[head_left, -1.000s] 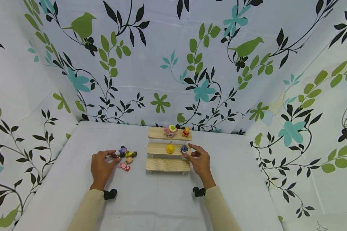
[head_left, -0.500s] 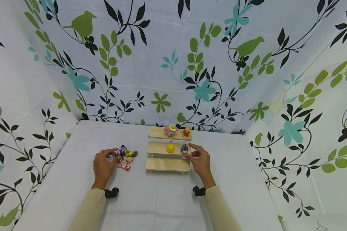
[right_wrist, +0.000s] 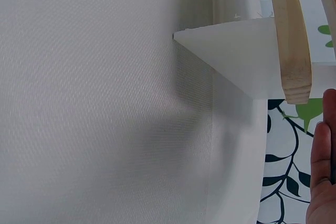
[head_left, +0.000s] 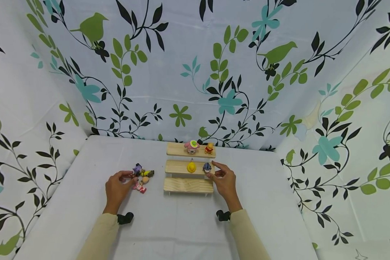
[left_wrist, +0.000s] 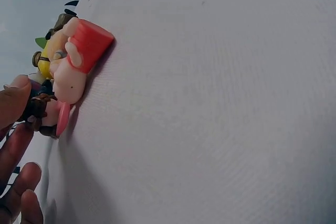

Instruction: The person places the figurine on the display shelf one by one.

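My left hand (head_left: 117, 189) pinches a small dark figurine (left_wrist: 35, 107) between thumb and fingertips, at the left side of a toy cluster. In that cluster lie a purple figurine (head_left: 137, 168), a yellow figurine (left_wrist: 43, 65) and a pink pig figurine in a red dress (left_wrist: 71, 80). My right hand (head_left: 226, 183) is at the right end of the middle shelf, thumb and forefinger around a dark blue and white figurine (head_left: 207, 167). In the right wrist view that figurine is out of sight, and only part of the hand (right_wrist: 321, 166) shows beside the shelf.
A three-step wooden display shelf (head_left: 188, 185) stands on the white-covered table (head_left: 182, 231). Its top step carries a pink figurine (head_left: 191, 147) and a yellow bear in red (head_left: 209, 148). A yellow hat-shaped toy (head_left: 191, 167) sits on the middle step. Patterned cloth (head_left: 195, 72) hangs behind.
My left hand has shifted slightly right, closer in against the toy cluster, with the dark figurine in its fingers. My right hand has stayed at the blue and white figurine.
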Motion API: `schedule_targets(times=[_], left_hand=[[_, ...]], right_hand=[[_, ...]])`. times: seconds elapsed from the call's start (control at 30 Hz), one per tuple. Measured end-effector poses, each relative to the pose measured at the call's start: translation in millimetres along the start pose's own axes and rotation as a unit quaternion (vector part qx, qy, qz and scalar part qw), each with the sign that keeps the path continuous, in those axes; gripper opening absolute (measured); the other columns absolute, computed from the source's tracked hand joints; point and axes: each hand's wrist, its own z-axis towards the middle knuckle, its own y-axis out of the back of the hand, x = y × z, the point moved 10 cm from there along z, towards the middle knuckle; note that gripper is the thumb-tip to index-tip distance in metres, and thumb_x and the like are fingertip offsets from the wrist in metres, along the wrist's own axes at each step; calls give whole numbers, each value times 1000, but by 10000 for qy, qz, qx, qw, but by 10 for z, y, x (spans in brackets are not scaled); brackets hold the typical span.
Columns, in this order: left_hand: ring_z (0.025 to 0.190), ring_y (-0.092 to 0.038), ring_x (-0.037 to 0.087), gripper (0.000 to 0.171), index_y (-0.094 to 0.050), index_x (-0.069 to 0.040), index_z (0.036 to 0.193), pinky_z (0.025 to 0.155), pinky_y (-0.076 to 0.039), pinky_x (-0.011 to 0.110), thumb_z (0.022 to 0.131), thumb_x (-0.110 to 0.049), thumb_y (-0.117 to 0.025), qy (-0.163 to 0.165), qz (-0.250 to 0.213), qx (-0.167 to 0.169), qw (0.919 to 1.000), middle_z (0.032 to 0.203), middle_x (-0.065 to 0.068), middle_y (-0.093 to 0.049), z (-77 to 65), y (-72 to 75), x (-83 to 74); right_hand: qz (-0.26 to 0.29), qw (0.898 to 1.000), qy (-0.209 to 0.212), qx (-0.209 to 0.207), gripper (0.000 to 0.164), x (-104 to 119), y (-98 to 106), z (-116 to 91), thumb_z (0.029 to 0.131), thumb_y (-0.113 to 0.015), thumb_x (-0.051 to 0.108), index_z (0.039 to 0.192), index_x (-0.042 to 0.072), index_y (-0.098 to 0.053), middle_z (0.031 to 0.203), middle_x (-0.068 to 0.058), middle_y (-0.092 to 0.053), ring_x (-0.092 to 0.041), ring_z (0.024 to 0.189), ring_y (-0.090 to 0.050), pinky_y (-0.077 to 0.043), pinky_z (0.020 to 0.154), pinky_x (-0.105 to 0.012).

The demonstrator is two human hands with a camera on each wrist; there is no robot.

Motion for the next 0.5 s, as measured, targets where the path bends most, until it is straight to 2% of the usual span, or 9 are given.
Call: schedule_targets(times=[0.2,0.4,0.5], left_hand=[[100,-63,31,27,-80,-6,114,86,-40,39,90,-17,-87,-36,60,-74,9999,106,16,-80,-26,24,0],[102,-62,31,26,-80,-7,115,88,-39,41,91,-17,-86,-47,58,-186,9998,107,16,-80,-53,107,-114],[102,-61,30,27,-80,-8,115,88,-39,41,91,-18,-86,-87,37,-190,9998,106,15,-80,-72,123,-193]], right_hand=[[11,10000,49,-14,55,6,-5,2,84,-89,21,136,27,-74,136,1,-72,-22,98,-68,-54,83,-14],[15,9999,118,-25,54,15,-4,-1,84,-89,21,135,27,-75,134,0,-73,-21,97,-67,-54,82,-14],[28,9999,121,-44,54,19,-1,-3,84,-89,20,136,22,-74,134,-1,-73,-21,96,-67,-54,82,-14]])
